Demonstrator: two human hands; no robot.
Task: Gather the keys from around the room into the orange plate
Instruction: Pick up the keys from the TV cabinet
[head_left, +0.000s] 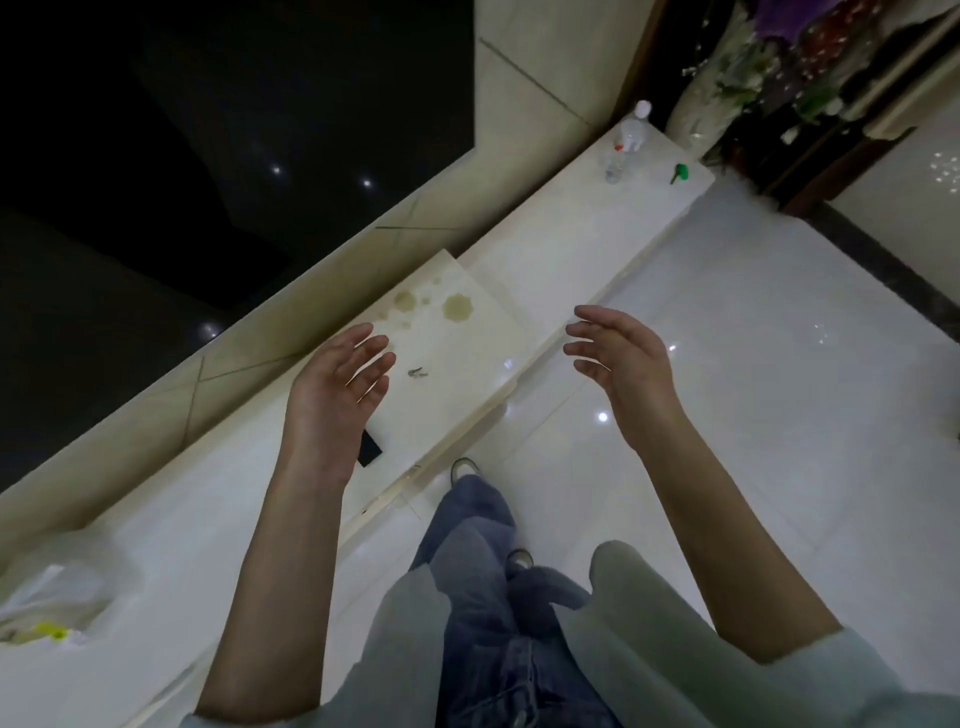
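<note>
A small metal key (417, 372) lies on a stained cream slab (467, 332) of the long low ledge. My left hand (337, 384) hovers just left of the key, fingers relaxed and spread, holding nothing. Over the floor to the right of the ledge, my right hand (621, 358) is raised with loosely curved fingers and is empty too. A green-topped small object (679, 172), perhaps another key, rests near the far end of the ledge. No orange plate is in view.
A clear plastic bottle (626, 140) stands at the ledge's far end. A black flat object (370, 447) lies under my left wrist. White plastic bags (57, 597) sit at the near left. A large vase with flowers (701, 104) stands beyond the ledge. Glossy white floor tiles (753, 338) spread right.
</note>
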